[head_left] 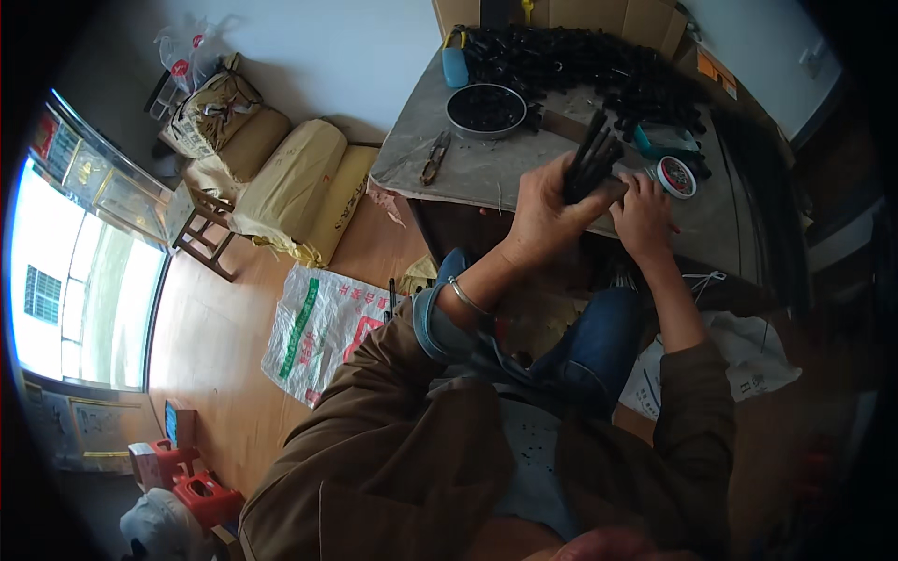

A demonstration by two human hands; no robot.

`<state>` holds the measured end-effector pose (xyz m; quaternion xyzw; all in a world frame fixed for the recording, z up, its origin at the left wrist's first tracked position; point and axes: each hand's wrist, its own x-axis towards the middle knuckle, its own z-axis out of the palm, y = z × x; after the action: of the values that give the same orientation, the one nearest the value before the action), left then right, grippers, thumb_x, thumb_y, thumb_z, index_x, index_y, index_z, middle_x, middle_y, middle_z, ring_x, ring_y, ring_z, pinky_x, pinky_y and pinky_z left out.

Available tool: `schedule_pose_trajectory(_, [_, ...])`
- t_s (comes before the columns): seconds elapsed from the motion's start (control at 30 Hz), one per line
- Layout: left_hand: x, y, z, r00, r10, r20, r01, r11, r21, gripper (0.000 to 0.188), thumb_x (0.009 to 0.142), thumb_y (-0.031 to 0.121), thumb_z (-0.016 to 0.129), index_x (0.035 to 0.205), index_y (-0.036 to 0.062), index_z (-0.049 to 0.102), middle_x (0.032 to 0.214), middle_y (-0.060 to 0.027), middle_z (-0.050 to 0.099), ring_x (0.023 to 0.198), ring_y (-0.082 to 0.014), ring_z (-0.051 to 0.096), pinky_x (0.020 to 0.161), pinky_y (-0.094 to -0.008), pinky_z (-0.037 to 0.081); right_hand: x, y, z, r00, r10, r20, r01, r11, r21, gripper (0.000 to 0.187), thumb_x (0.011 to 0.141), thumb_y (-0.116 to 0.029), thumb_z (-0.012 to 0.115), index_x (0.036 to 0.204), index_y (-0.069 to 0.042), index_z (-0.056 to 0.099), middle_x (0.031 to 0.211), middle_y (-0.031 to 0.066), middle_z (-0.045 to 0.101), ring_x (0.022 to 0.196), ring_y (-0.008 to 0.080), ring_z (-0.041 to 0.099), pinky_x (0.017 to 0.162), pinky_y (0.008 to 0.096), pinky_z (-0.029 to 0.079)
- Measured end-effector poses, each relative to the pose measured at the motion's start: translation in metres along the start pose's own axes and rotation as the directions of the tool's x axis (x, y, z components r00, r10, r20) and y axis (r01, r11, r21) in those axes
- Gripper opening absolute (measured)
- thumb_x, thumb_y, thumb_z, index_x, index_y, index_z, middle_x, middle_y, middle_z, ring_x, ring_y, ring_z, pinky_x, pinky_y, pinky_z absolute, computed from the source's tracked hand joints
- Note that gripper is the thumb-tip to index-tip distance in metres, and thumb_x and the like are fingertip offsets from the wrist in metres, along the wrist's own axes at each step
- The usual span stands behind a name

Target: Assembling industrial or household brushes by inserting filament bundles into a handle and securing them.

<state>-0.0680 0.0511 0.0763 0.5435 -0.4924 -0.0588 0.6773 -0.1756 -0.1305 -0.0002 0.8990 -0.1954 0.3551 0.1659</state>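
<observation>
My left hand [550, 213] is wrapped round a bundle of thin black rods [591, 161], which stick up above its fist. Close beside it, my right hand [644, 217] is at the table's front edge, its fingers curled and near the left thumb; whatever they pinch is too small to make out. Just beyond the right hand sits a round white tub [676, 177] with a red side and small bits inside. A teal box [666, 141] stands behind the tub.
A heap of black pieces [571, 58] covers the back of the grey table [402, 154]. A round pan [485, 110] holds more dark pieces. Snips [435, 157] and a blue bottle [455, 67] lie leftward. Sacks [297, 182], a stool [201, 229] and red containers [208, 497] stand on the floor.
</observation>
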Motion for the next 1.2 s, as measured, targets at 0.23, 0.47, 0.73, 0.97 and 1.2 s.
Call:
schedule_pose_trajectory(0.23, [0.018,-0.012,-0.066,0.822,-0.459,-0.337,0.024,0.619,-0.785,0.035,0.090,0.038,0.063,0.076,0.0103,0.046,0.065,-0.0019,0.048,0.051,-0.0135,0.047,0.049,-0.0287,0.039,-0.090,-0.083,-0.080,0.553,-0.350,0.756,-0.832,-0.288,0.475,0.039,0.094,-0.031,0.057,0.124,-0.006,0.053,0.110,0.0094,0.061,0.083,0.0166,0.060,0.064,0.0284,0.051])
schedule_pose_trajectory(0.47, [-0.110,-0.070,-0.004,0.426,-0.845,0.323,0.610,0.005,-0.792,0.044,0.090,0.047,0.059,0.106,0.0065,0.056,0.086,-0.0101,0.057,0.075,-0.0261,0.059,0.070,-0.0371,0.052,-0.144,-0.024,-0.109,0.487,0.517,0.704,-0.343,-0.628,0.699,0.033,0.095,-0.036,0.050,0.110,-0.007,0.055,0.104,0.0076,0.058,0.068,0.0142,0.057,0.057,0.0283,0.047])
schedule_pose_trajectory(0.73, [-0.081,-0.004,0.031,0.904,-0.216,0.368,0.325,0.907,-0.267,0.058,0.089,0.048,0.060,0.117,-0.0024,0.057,0.113,-0.0146,0.055,0.108,-0.0245,0.055,0.091,-0.0332,0.046,-0.119,-0.058,-0.076,0.738,0.485,0.469,-0.668,0.424,0.611,0.017,0.085,-0.019,0.064,0.085,-0.002,0.061,0.074,0.0068,0.063,0.068,0.0236,0.063,0.062,0.0330,0.048])
schedule_pose_trajectory(0.97, [-0.071,-0.006,0.013,0.959,-0.275,0.063,0.281,0.949,-0.141,0.027,0.091,0.021,0.062,0.105,-0.0019,0.065,0.099,-0.0070,0.061,0.091,-0.0120,0.058,0.079,-0.0250,0.046,-0.122,-0.124,-0.012,0.747,0.235,0.622,-0.604,0.630,0.488,0.035,0.081,-0.021,0.069,0.107,-0.002,0.056,0.085,0.0212,0.065,0.082,0.0393,0.063,0.066,0.0441,0.051])
schedule_pose_trajectory(1.2, [-0.066,-0.033,-0.034,0.892,-0.373,0.256,0.431,0.873,-0.228,0.025,0.091,0.017,0.062,0.110,0.0018,0.067,0.099,-0.0065,0.062,0.092,-0.0123,0.059,0.081,-0.0252,0.046,-0.061,-0.120,-0.062,0.677,0.239,0.696,-0.698,-0.093,0.710,0.017,0.087,-0.009,0.064,0.101,-0.001,0.060,0.087,0.0002,0.060,0.081,0.0064,0.054,0.073,0.0217,0.045])
